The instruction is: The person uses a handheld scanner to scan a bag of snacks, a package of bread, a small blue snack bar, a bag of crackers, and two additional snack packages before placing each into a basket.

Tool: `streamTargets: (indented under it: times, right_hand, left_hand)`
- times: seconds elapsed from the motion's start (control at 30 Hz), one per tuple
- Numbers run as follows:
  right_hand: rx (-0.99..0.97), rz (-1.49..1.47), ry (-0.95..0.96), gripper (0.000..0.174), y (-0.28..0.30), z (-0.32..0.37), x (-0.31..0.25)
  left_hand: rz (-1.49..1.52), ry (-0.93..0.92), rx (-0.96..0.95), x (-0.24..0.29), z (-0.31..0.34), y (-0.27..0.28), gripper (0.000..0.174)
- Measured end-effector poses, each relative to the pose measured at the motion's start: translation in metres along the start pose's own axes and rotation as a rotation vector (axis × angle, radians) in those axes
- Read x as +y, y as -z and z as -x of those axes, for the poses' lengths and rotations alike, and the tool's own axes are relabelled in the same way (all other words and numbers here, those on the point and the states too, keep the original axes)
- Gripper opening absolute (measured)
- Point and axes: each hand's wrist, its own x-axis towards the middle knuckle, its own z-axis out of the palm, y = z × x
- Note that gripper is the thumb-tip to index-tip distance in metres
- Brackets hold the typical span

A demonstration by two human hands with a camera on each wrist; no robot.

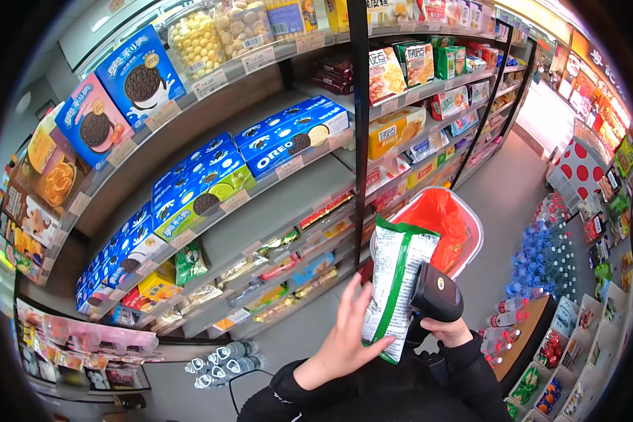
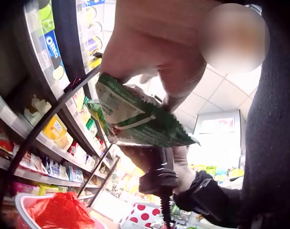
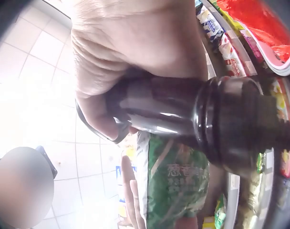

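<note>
My left hand (image 1: 339, 349) holds a green and white snack bag (image 1: 392, 292) upright in front of my body, its thumb lying across the lower front. Printed text and a green stripe show on the bag's near side; in the right wrist view its other side (image 3: 176, 181) is mostly green. A black handheld barcode scanner (image 1: 437, 294) is gripped in my right hand (image 1: 449, 332). Its head overlaps the bag's right edge in the head view. The scanner's dark handle (image 3: 159, 102) and cable joint fill the middle of the right wrist view.
A white-rimmed basket (image 1: 475, 247) with a red plastic bag (image 1: 443, 219) inside stands beyond the snack bag. Shelves with blue Oreo boxes (image 1: 292, 137) and other snacks run along the left. Bottled water packs (image 1: 541, 260) stand at right, with more bottles (image 1: 225, 362) at lower left.
</note>
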Motion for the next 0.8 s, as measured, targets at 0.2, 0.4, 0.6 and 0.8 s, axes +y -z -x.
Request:
streamTargets:
  times: [0.2,0.4,0.6,0.8]
  right_hand:
    - [-0.164,0.291,-0.029,0.071,0.005,-0.005,-0.006]
    - [-0.255,0.452,-0.137,0.073,0.008,-0.019,-0.010]
    - [-0.313,0.293,-0.153,0.074,0.010,-0.030,-0.008]
    - [-0.259,0.235,-0.337,0.074,0.011,-0.036,-0.014]
  left_hand:
    - [0.594,0.363,-0.104,-0.032,-0.005,-0.013,0.095]
    - [1.061,0.489,-0.091,-0.043,0.016,-0.021,0.075]
    - [1.040,0.449,-0.010,-0.039,0.022,-0.012,0.071]
    - [1.231,0.492,0.084,-0.035,0.025,-0.012,0.073]
